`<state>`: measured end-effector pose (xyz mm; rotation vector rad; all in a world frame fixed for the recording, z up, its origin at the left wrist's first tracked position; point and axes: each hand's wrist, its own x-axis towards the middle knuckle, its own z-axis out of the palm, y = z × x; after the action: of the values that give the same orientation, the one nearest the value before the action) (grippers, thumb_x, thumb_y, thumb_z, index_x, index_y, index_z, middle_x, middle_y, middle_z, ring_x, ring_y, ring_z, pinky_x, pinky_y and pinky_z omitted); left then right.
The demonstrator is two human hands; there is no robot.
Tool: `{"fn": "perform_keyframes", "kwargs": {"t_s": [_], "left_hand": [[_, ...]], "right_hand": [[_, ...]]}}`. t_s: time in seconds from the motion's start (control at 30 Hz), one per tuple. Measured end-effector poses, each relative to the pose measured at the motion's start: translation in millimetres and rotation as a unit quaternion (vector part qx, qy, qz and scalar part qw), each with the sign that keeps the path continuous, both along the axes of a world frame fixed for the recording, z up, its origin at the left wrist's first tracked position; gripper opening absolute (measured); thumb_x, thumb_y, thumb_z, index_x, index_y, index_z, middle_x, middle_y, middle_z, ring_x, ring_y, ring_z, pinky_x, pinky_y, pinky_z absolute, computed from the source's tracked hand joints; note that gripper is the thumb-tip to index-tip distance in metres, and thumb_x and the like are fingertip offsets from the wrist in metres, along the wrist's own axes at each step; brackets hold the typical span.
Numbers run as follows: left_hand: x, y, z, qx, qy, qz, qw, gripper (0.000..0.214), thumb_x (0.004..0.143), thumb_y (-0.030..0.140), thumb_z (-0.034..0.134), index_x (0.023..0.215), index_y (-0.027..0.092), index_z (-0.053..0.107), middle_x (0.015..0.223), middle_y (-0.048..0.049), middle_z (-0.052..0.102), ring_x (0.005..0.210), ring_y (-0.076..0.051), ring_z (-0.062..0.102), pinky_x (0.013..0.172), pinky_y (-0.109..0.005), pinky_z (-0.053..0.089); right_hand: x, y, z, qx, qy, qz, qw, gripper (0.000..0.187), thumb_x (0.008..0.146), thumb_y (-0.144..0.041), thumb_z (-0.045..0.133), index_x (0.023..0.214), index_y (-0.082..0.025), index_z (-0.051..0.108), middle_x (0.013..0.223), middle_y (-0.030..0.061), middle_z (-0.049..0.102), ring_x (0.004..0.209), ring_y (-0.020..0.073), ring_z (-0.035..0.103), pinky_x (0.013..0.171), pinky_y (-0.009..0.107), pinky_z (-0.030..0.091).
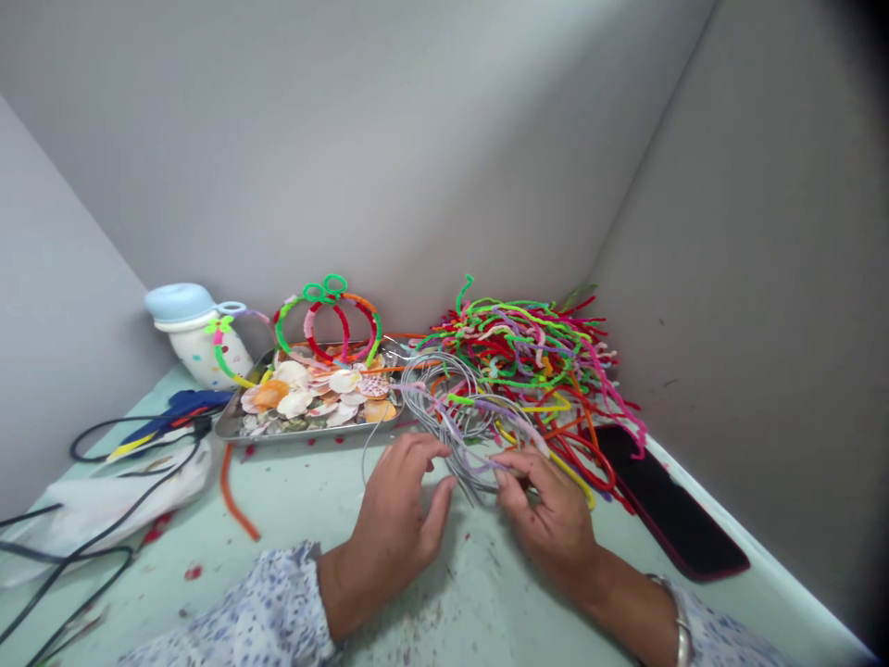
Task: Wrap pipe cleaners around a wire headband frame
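My right hand (548, 505) pinches a thin lilac pipe cleaner (476, 459) between thumb and forefinger. To its left, my left hand (395, 523) has its thumb and fingers apart, close to the near side of a loose coil of grey wire (427, 380). Part of the lilac strand overlaps the coil, so where it ends is hard to make out. Behind the coil rises a heap of pipe cleaners (514, 338) in red, green, pink and other colours. Several red and orange strands (576, 454) spill toward my right hand.
A metal tray (306, 434) of seashells (295, 403) carries pipe-cleaner hoops (379, 324). Left of it are a white bottle (201, 352), blue-handled tool (187, 405), plastic bag (131, 496) and black cable (104, 542). A dark phone (673, 509) lies by the right edge; an orange strip (232, 496) lies in front.
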<state>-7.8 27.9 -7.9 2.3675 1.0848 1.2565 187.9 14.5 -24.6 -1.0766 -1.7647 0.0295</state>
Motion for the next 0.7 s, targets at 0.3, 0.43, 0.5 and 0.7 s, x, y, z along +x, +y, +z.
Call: {"fn": "perform_keyframes", "kwargs": {"t_s": [0.3, 0.43, 0.5, 0.7], "left_hand": [[0.9, 1.1, -0.3, -0.024, 0.096, -0.112, 0.989, 0.04, 0.084, 0.005, 0.045, 0.121, 0.018, 0.055, 0.119, -0.011, 0.061, 0.105, -0.025, 0.055, 0.089, -0.041, 0.045], [-0.2, -0.1, -2.3, -0.028, 0.089, -0.117, 0.989, 0.029, 0.092, 0.013, 0.041, 0.115, 0.017, 0.059, 0.086, -0.0071, 0.066, 0.079, -0.022, 0.055, 0.071, -0.036, 0.042], [-1.1, -0.8, -3.6, -0.029, 0.078, -0.117, 0.99, 0.029, 0.094, 0.015, 0.04, 0.117, 0.017, 0.059, 0.077, -0.0056, 0.065, 0.072, -0.02, 0.054, 0.067, -0.034, 0.04], [1.8, -4.1, 6.2, -0.085, 0.002, -0.094, 0.992, 0.022, 0.094, 0.023, 0.049, 0.11, 0.018, 0.063, 0.089, -0.0066, 0.068, 0.083, -0.021, 0.057, 0.076, -0.036, 0.04]], "right_hand": [[-0.5, -4.2, 3.7, -0.003, 0.0, 0.014, 1.0, 0.012, 0.092, -0.02, 0.051, 0.099, -0.021, 0.06, 0.074, -0.0003, 0.064, 0.059, 0.0136, 0.062, 0.06, 0.025, 0.051], [0.8, -2.9, -0.4, -0.029, 0.023, -0.013, 0.999, 0.012, 0.093, -0.021, 0.05, 0.099, -0.021, 0.06, 0.078, 0.0016, 0.067, 0.067, 0.0154, 0.065, 0.062, 0.026, 0.052], [1.7, -2.3, -2.4, -0.053, 0.039, -0.021, 0.998, 0.013, 0.093, -0.021, 0.049, 0.101, -0.021, 0.059, 0.083, 0.0028, 0.068, 0.069, 0.0159, 0.066, 0.062, 0.026, 0.052], [1.5, -3.7, -0.5, -0.025, 0.023, 0.027, 0.999, 0.012, 0.092, -0.018, 0.05, 0.099, -0.021, 0.059, 0.078, 0.0001, 0.063, 0.062, 0.0132, 0.062, 0.062, 0.025, 0.05]]}}
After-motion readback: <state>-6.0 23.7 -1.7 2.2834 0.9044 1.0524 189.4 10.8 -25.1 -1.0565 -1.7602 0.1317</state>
